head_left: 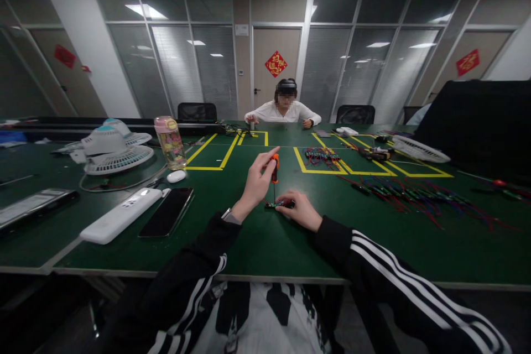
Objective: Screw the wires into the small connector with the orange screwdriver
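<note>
Nearest the camera: black-and-white patterned shirt (253, 321), below the edge of the dark green tabletop (290, 254). Left hand (257, 180) pinches the orange-and-black-handled screwdriver (275, 170), shaft upright. Small green circuit board (271, 206) lies directly below the handle, long axis left to right — tip contact cannot be confirmed. Right hand (302, 209), nearer, pinches the board's right end. Writing: gold Chinese characters on the red diamond door sign (276, 64) — no brand legible

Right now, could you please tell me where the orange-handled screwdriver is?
In the head view, the screwdriver stands near the middle, upright in the left hand, tip down at the small circuit board touched by the right hand.
</note>
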A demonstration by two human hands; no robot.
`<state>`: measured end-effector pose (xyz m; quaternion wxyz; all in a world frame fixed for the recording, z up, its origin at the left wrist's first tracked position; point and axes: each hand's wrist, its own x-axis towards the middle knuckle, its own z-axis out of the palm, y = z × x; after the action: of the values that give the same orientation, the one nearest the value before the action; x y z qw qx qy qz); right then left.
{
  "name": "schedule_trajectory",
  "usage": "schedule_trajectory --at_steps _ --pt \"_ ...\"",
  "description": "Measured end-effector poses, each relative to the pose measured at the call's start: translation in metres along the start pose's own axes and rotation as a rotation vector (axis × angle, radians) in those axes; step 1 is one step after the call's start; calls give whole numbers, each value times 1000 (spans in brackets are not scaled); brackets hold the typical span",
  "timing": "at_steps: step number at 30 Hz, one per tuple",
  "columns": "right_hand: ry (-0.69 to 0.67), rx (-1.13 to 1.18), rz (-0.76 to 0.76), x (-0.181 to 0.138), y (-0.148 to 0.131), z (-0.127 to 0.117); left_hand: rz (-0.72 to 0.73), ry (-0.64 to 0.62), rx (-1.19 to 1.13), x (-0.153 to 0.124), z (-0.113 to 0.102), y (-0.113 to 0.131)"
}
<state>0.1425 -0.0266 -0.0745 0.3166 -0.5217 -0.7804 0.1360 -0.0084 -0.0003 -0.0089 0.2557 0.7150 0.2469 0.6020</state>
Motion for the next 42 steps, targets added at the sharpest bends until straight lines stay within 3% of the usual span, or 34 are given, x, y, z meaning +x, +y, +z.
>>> schedule_trajectory --at_steps 3,9,14,20,25,31,36,42 --pt "1 -7 7 0 0 0 -35 -23 -70 0 1 -2" --pt "-1 -5 12 0 0 0 8 34 47 0 -1 0" --pt "4 -6 11 0 2 1 -51 -19 -81 1 0 -2" --pt "11 -8 5 0 3 2 2 73 38 1 -1 0" --pt "6 -7 9 0 2 1 -30 -23 -71 0 -1 2" --pt "-3 -2 9 0 1 0 30 51 79 -1 -1 5" --pt "-4 0 11 0 1 0 -22 -8 -41 -1 0 3" --pt "-1 -5 16 0 0 1 2 85 54 -1 -1 2"
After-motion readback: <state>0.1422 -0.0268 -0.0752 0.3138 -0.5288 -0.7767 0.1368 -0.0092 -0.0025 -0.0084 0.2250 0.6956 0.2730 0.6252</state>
